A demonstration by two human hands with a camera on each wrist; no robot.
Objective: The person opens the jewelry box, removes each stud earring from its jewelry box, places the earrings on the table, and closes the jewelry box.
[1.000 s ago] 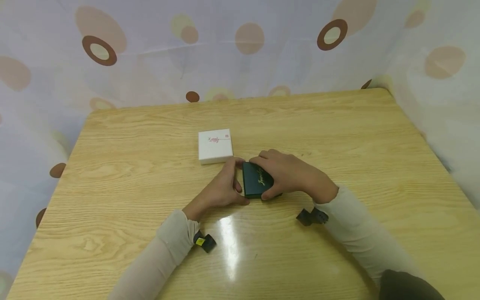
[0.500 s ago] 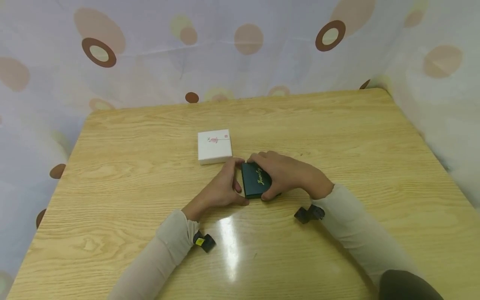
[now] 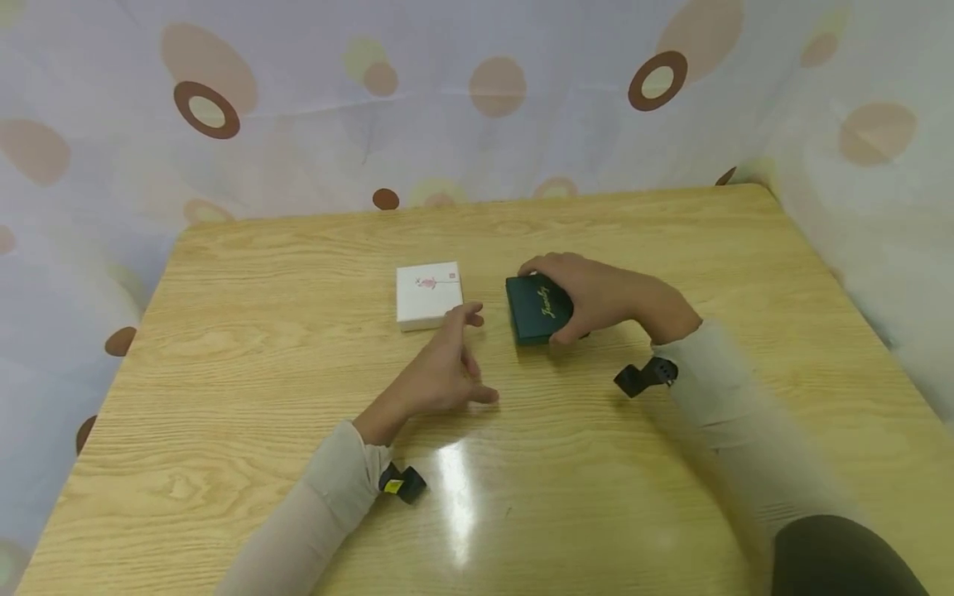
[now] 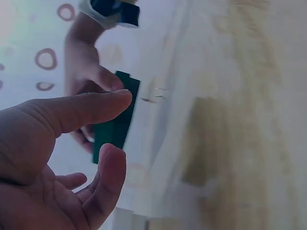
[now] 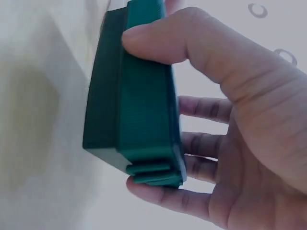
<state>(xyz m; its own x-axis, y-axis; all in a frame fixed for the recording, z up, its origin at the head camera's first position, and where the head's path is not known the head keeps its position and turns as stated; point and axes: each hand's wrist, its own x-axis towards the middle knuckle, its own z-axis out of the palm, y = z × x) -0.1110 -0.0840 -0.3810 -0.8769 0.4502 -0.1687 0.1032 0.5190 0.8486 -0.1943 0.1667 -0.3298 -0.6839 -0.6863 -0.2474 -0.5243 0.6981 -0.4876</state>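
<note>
Head view: white box (image 3: 428, 295) just beyond left hand (image 3: 438, 372) with fingers spread, green box (image 3: 531, 312) between pinching fingers of right hand (image 3: 596, 291).

The right grip (image 3: 596, 291) covers part of the green box (image 3: 529, 313), whose upper end the right wrist view crops. In the head view, the right sleeve (image 3: 749, 422) is blurred, the lower edge cuts off the bench (image 3: 566, 505), and the red mark (image 3: 452, 276) on the white box (image 3: 421, 304) is illegibly small.

I see my right hand (image 5: 254, 100) grip a green box (image 5: 144, 100) mid-view, thumb across it toward twelve o'clock, one fingertip against its six o'clock end; blurred worktop (image 5: 33, 163) fills nine o'clock.
</note>
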